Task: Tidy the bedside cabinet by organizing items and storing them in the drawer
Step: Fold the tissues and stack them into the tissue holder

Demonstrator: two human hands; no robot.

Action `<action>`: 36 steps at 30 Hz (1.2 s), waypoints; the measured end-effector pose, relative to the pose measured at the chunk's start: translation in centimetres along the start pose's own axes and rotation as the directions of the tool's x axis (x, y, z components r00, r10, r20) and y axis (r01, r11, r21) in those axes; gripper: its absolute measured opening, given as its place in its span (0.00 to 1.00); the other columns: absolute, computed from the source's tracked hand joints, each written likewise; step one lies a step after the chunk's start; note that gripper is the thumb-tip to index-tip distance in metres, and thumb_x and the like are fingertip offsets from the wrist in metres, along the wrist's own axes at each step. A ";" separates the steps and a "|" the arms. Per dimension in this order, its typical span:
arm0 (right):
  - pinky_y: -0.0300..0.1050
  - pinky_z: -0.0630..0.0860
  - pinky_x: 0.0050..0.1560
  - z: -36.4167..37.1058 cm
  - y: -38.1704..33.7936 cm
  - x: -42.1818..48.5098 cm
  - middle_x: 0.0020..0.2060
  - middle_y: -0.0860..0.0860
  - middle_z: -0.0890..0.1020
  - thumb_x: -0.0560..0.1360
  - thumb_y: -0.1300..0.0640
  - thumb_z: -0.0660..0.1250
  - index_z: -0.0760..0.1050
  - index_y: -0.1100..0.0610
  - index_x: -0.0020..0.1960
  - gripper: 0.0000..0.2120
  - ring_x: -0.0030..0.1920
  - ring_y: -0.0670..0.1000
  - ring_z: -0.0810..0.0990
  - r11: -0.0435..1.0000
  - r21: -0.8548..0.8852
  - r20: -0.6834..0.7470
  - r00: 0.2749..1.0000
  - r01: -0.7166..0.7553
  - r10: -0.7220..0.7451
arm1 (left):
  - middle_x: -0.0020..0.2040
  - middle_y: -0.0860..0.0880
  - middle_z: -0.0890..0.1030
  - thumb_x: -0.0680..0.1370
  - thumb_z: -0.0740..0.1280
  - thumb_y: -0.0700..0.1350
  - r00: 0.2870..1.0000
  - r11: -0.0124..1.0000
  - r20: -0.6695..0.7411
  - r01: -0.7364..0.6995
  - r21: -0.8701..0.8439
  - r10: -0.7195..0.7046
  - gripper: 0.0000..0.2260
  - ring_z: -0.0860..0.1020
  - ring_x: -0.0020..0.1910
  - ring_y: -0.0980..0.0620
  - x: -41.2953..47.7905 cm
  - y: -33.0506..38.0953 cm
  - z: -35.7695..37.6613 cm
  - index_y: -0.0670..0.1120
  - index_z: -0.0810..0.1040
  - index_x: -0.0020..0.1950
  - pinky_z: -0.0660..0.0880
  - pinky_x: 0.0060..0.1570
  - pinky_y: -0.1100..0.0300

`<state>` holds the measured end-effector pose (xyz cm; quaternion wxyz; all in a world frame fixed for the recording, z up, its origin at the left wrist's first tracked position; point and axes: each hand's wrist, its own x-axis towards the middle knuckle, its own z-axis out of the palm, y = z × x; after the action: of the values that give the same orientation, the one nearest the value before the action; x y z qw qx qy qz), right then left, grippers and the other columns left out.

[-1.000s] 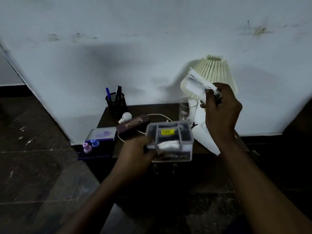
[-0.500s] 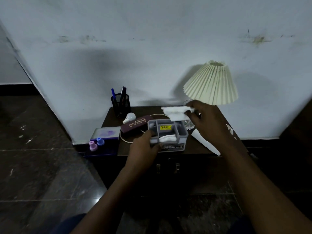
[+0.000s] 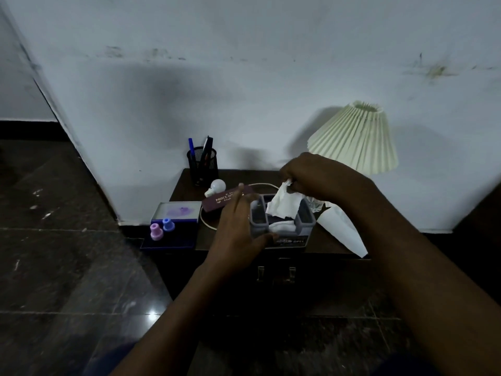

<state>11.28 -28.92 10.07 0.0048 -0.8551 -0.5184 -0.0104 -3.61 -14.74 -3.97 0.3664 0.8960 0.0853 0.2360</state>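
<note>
While the right hand (image 3: 311, 175) pinches a crumpled white tissue (image 3: 283, 203) by its top corner between thumb and fingers, the sheet hangs down into the grey organizer box (image 3: 306, 226) on the cabinet surface (image 3: 187, 185). The left hand (image 3: 235, 229) braces the box's left end, thumb on the front wall, fingers spread straight. The open compartment lies directly beneath the pinch, so a plain downward move should seat it.

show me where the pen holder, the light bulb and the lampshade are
pen holder (image 3: 203, 169), head view, on its black mesh wall
light bulb (image 3: 218, 184), head view, on the white globe
lampshade (image 3: 355, 139), head view, middle of the pleats
</note>
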 end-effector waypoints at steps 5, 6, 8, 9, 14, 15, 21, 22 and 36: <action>0.45 0.71 0.40 1.1 0.5 1.9 0.40 0.53 0.82 0.73 0.66 0.72 0.83 0.56 0.49 0.08 0.43 0.56 0.82 0.989 -0.138 -0.005 0.999 0.046 -0.048 | 0.82 0.53 0.60 0.73 0.79 0.53 1.000 1.000 0.027 0.009 -0.001 -0.009 0.33 0.57 0.78 0.61 0.6 -0.6 0.6 0.56 0.66 0.72 0.61 0.67 0.70; 0.45 0.73 0.41 1.3 0.4 2.2 0.42 0.54 0.84 0.72 0.66 0.73 0.84 0.55 0.52 0.11 0.44 0.57 0.83 0.985 -0.162 -0.003 0.998 0.064 -0.066 | 0.81 0.53 0.61 0.73 0.79 0.52 0.999 1.000 0.027 0.018 -0.014 -0.017 0.33 0.57 0.79 0.59 0.6 -0.7 0.7 0.54 0.67 0.73 0.62 0.69 0.67; 0.47 0.78 0.43 1.9 0.1 2.6 0.44 0.55 0.85 0.71 0.67 0.73 0.84 0.55 0.54 0.14 0.44 0.57 0.84 0.973 -0.209 0.011 0.995 0.098 -0.098 | 0.80 0.53 0.62 0.73 0.79 0.51 1.000 0.999 0.018 0.018 -0.051 -0.018 0.32 0.60 0.78 0.57 0.6 -0.8 0.7 0.53 0.68 0.73 0.66 0.72 0.58; 0.49 0.80 0.43 2.2 -0.2 2.7 0.43 0.55 0.85 0.71 0.67 0.73 0.84 0.55 0.54 0.14 0.42 0.57 0.84 0.967 -0.230 0.023 0.994 0.108 -0.106 | 0.79 0.53 0.64 0.73 0.79 0.51 1.000 0.997 0.008 0.016 -0.070 -0.016 0.32 0.61 0.77 0.58 0.6 -0.8 0.6 0.53 0.68 0.72 0.68 0.71 0.56; 0.42 0.67 0.34 3.6 -1.1 3.4 0.33 0.47 0.71 0.72 0.68 0.70 0.83 0.54 0.51 0.12 0.39 0.56 0.82 0.959 -0.249 0.035 0.991 0.134 -0.129 | 0.73 0.55 0.71 0.73 0.80 0.50 1.000 0.992 -0.017 0.014 -0.122 -0.016 0.29 0.68 0.73 0.57 0.6 -0.5 0.5 0.53 0.70 0.69 0.73 0.70 0.49; 0.42 0.68 0.34 3.6 -1.2 3.5 0.34 0.47 0.73 0.73 0.68 0.70 0.83 0.53 0.51 0.12 0.40 0.55 0.82 0.961 -0.239 0.055 0.990 0.140 -0.131 | 0.71 0.55 0.72 0.73 0.79 0.49 1.000 0.991 -0.018 0.009 -0.131 -0.012 0.28 0.69 0.72 0.56 0.6 -0.5 0.5 0.54 0.70 0.68 0.74 0.69 0.48; 0.49 0.77 0.42 3.4 -1.0 3.1 0.38 0.47 0.79 0.71 0.63 0.71 0.77 0.47 0.42 0.10 0.41 0.52 0.80 0.990 -0.044 0.104 0.987 0.130 -0.125 | 0.58 0.59 0.77 0.72 0.78 0.46 0.998 0.973 -0.052 0.023 -0.229 -0.036 0.21 0.77 0.58 0.58 0.4 -0.2 0.2 0.57 0.72 0.60 0.80 0.53 0.52; 0.49 0.77 0.41 3.6 -1.0 3.0 0.38 0.48 0.80 0.71 0.63 0.70 0.78 0.50 0.42 0.08 0.40 0.52 0.80 0.991 -0.043 0.099 0.987 0.130 -0.125 | 0.57 0.59 0.77 0.72 0.78 0.46 0.998 0.972 -0.056 0.019 -0.233 -0.033 0.21 0.77 0.56 0.59 0.4 -0.1 0.1 0.57 0.72 0.58 0.80 0.51 0.53; 0.42 0.66 0.38 4.9 0.3 2.2 0.45 0.50 0.84 0.72 0.58 0.74 0.85 0.56 0.51 0.08 0.47 0.52 0.82 0.990 0.089 0.030 0.993 0.112 -0.115 | 0.82 0.40 0.60 0.76 0.72 0.32 0.995 0.991 0.021 -0.095 -0.096 0.098 0.15 0.56 0.82 0.46 -0.1 0.7 0.4 0.47 0.85 0.59 0.64 0.76 0.53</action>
<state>12.61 -27.03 5.19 0.0324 -0.8231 -0.5663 0.0272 -3.51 -15.48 -3.76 0.3978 0.8835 0.0258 0.2459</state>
